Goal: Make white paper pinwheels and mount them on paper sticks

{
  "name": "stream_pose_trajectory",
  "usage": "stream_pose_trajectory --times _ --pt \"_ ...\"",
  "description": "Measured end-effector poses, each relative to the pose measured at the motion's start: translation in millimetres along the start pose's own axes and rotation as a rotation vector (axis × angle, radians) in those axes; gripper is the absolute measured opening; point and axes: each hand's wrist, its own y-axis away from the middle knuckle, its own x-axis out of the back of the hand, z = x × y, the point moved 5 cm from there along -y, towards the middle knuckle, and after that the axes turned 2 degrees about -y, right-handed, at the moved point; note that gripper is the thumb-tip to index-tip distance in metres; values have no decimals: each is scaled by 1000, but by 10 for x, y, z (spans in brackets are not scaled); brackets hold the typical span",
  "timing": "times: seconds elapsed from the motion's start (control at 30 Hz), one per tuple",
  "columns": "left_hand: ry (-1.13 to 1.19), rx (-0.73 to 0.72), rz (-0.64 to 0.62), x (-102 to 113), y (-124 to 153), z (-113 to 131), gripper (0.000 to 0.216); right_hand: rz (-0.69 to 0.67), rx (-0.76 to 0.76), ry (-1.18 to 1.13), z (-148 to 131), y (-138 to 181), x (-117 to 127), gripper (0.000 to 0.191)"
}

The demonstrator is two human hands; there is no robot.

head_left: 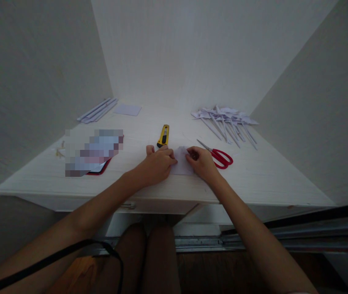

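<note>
A small sheet of white paper (182,166) lies flat near the table's front edge, its top edge creased or folded. My left hand (158,164) is closed, its bent fingertips pinching the paper's left edge. On the other side, my right hand (203,162) has thumb and forefinger closed on the upper right edge. Just beyond my left hand lies a yellow utility knife (163,135). Red-handled scissors (221,158) rest beside my right hand, blades pointing up and left.
White paper sticks with paper pieces at their tops (227,118) are heaped at the back right. Rolled paper tubes (97,110) and a flat paper piece (128,109) lie back left. A partly pixelated phone-like object (99,168) is on the left. Walls enclose the white table (253,183).
</note>
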Motion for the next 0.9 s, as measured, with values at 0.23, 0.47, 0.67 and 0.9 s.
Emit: stream_pose_trajectory --times 0.23,0.47,0.67,0.9 --pt "-18 -9 -14 -3 42 13 37 -35 278 56 -146 98 28 19" --pt "-42 1 -5 -19 92 38 37 -193 400 188 -187 152 -67 25" --pt "-58 -1 3 -34 108 59 38 -235 405 178 -144 141 -46 25" --pt "-25 -1 -4 -49 97 48 39 -262 436 197 -151 142 -44 26"
